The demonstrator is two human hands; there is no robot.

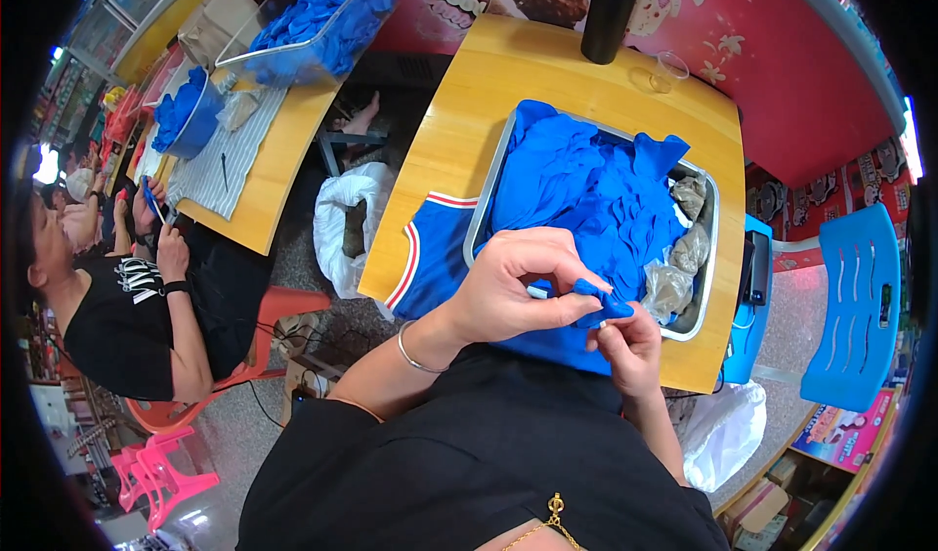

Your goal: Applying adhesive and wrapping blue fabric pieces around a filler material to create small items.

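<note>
My left hand (518, 282) pinches a small blue cloth piece (614, 307) between thumb and forefinger. On the same piece, from the right, my right hand (633, 354) is closed, with a tiny white bit at its fingertips. A small white-and-blue item (538, 289) shows in the curl of my left hand; its kind is unclear. Just beyond both hands, a metal tray (713, 229) holds a heap of blue cloth pieces (562, 175). Clear bags of brownish small stuff (690, 248) lie along the tray's right side.
A blue jersey (435, 258) lies under the tray's left side on the wooden table (459, 111). A black flask (611, 14) and clear cup (670, 70) stand at the back. Left, a co-worker (127, 307) sits by another table with a blue-filled bin (313, 38). A blue chair (852, 307) stands right.
</note>
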